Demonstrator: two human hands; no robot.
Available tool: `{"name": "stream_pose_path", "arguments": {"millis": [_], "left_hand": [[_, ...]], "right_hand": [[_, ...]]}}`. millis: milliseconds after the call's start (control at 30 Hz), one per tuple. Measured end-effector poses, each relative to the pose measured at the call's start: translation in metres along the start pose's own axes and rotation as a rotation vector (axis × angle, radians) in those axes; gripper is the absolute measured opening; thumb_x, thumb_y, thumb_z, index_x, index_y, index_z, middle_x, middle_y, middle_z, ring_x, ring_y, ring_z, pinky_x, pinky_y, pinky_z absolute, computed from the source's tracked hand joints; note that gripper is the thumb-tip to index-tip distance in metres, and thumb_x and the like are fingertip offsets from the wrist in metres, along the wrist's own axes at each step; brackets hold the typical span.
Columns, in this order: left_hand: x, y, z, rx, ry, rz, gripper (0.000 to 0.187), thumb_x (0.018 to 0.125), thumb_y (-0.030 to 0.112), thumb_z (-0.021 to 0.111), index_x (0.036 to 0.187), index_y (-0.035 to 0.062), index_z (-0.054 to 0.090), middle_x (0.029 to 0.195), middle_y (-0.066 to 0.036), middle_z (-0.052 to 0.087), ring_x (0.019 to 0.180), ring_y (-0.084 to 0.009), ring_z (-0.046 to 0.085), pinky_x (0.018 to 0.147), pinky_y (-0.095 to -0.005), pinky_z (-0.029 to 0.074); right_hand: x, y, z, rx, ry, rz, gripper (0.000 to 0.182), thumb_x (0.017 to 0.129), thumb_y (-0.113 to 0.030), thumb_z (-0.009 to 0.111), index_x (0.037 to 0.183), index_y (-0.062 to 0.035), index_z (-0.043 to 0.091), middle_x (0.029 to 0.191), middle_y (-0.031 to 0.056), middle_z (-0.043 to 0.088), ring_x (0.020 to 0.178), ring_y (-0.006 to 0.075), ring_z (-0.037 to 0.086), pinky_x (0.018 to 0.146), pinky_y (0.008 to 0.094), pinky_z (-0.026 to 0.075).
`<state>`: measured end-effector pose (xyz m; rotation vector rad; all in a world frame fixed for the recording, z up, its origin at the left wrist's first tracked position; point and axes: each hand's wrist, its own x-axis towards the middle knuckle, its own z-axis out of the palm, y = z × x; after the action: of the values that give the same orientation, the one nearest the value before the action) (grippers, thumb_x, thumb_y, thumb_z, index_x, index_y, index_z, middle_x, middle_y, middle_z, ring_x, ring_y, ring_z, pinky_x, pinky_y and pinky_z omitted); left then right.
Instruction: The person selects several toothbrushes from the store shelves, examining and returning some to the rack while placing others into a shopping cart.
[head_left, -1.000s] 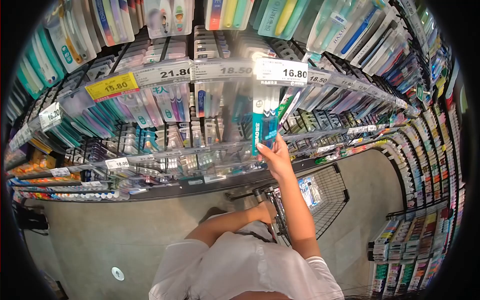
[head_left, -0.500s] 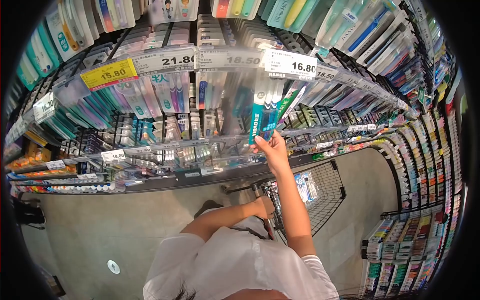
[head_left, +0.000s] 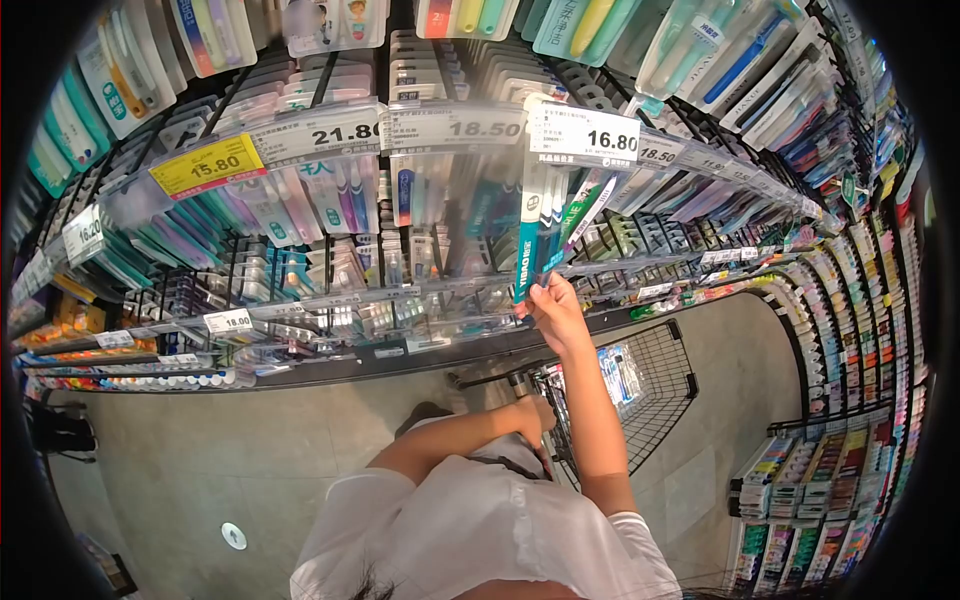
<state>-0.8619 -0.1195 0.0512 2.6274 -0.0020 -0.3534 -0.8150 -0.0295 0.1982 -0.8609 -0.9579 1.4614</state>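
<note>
My right hand (head_left: 557, 315) is raised to the shelf and closed on the lower end of a teal-and-white toothbrush pack (head_left: 527, 245). The pack stands upright, turned partly edge-on, its top just under a 16.80 price tag (head_left: 588, 130). Right behind it, a green-and-white pack (head_left: 590, 212) leans at a slant. Down by my waist, my left hand (head_left: 535, 417) is wrapped round the handle of a black wire shopping cart (head_left: 665, 385); part of the handle is hidden by the hand and arm. Packaged goods (head_left: 622, 375) lie inside the cart.
Rows of hanging toothbrush packs (head_left: 330, 200) fill the curved shelving ahead, with a yellow 15.80 tag (head_left: 207, 166) at left. A lower shelf edge (head_left: 300, 370) runs above the floor. More display racks (head_left: 810, 480) stand at right. Someone's dark legs (head_left: 62, 428) show at far left.
My right hand has moved slightly right and down, and the toothbrush pack has turned more edge-on. My left hand stays on the cart handle.
</note>
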Motion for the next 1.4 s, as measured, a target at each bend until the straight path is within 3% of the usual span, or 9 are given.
{"name": "stream_pose_path", "arguments": {"millis": [200,333,500,567,767,933,1033,1200,1400], "left_hand": [[0.009,-0.009,0.014,-0.008,0.104,0.04,0.07,0.053,0.067,0.064,0.075,0.0006,0.066,0.079,-0.016,0.065,0.078,-0.0312,0.062,0.069,-0.0402,0.05],[0.0,-0.007,0.002,-0.035,0.161,0.096,0.075,0.05,0.072,0.061,0.07,-0.0001,0.065,0.073,-0.017,0.063,0.072,-0.032,0.062,0.064,-0.0411,0.05],[0.016,-0.012,0.011,0.006,0.196,0.162,0.069,0.051,0.071,0.06,0.061,0.0027,0.063,0.058,-0.015,0.059,0.059,-0.032,0.06,0.053,-0.0404,0.048],[0.023,-0.013,0.012,0.012,0.181,0.174,0.068,0.051,0.07,0.06,0.062,0.0026,0.063,0.058,-0.015,0.059,0.06,-0.0325,0.061,0.053,-0.0405,0.048],[0.053,-0.005,0.012,0.069,0.161,0.227,0.067,0.058,0.07,0.056,0.059,0.0025,0.062,0.057,-0.015,0.058,0.058,-0.0317,0.06,0.055,-0.04,0.048],[0.091,0.009,0.004,0.058,0.157,0.23,0.07,0.065,0.07,0.049,0.059,0.0018,0.061,0.06,-0.016,0.058,0.058,-0.0314,0.059,0.056,-0.0399,0.047],[0.121,0.02,-0.005,-0.08,0.185,0.114,0.067,0.07,0.066,0.047,0.057,0.0019,0.061,0.057,-0.016,0.057,0.056,-0.0328,0.058,0.055,-0.0401,0.047],[0.185,0.039,-0.011,-0.106,0.243,-0.044,0.034,0.071,0.038,0.058,0.059,0.0063,0.063,0.057,-0.015,0.058,0.055,-0.0332,0.058,0.053,-0.0431,0.047],[0.252,0.05,-0.014,-0.093,0.148,-0.112,0.031,0.07,0.034,0.057,0.061,0.0055,0.064,0.059,-0.015,0.06,0.057,-0.0317,0.06,0.056,-0.0416,0.049]], "right_hand": [[-0.028,0.006,0.005,-0.872,0.094,-0.133,0.021,0.08,-0.014,0.065,0.088,-0.0025,0.049,0.069,-0.0003,0.054,0.06,0.0053,0.047,0.056,0.0195,0.04],[-0.1,0.049,-0.054,-0.842,0.414,-0.066,0.023,0.077,-0.017,0.067,0.07,-0.0023,0.051,0.058,0.0007,0.052,0.051,0.0075,0.044,0.045,0.0249,0.035],[-0.241,0.129,-0.139,-1.389,0.889,0.238,0.031,0.08,-0.024,0.061,0.062,-0.0013,0.051,0.051,0.0114,0.052,0.046,0.0273,0.05,0.047,0.0351,0.04],[-0.275,0.15,-0.154,-1.145,0.981,0.049,0.028,0.077,-0.025,0.064,0.065,-0.0022,0.053,0.057,0.0103,0.054,0.054,0.029,0.051,0.053,0.0357,0.041],[-0.274,0.119,-0.149,-1.518,0.78,0.084,0.022,0.073,-0.018,0.067,0.074,-0.002,0.052,0.067,0.0104,0.05,0.069,0.0268,0.049,0.058,0.0382,0.038],[-0.301,0.13,-0.211,-1.122,0.793,0.172,0.023,0.08,-0.02,0.063,0.073,-0.0055,0.047,0.048,0.0044,0.043,0.04,0.0151,0.039,0.041,0.028,0.03],[-0.312,0.115,-0.234,-1.125,0.799,0.254,0.024,0.08,-0.024,0.062,0.076,-0.006,0.048,0.049,0.0072,0.046,0.043,0.0253,0.048,0.043,0.0339,0.035],[-0.325,0.097,-0.291,-1.136,0.917,0.224,0.029,0.078,-0.03,0.064,0.07,-0.0073,0.047,0.046,0.0058,0.044,0.04,0.023,0.046,0.041,0.0338,0.033],[-0.338,0.075,-0.344,-1.135,0.964,0.218,0.028,0.079,-0.023,0.064,0.066,-0.0056,0.045,0.045,0.0054,0.041,0.038,0.0184,0.038,0.04,0.0309,0.029]]}}
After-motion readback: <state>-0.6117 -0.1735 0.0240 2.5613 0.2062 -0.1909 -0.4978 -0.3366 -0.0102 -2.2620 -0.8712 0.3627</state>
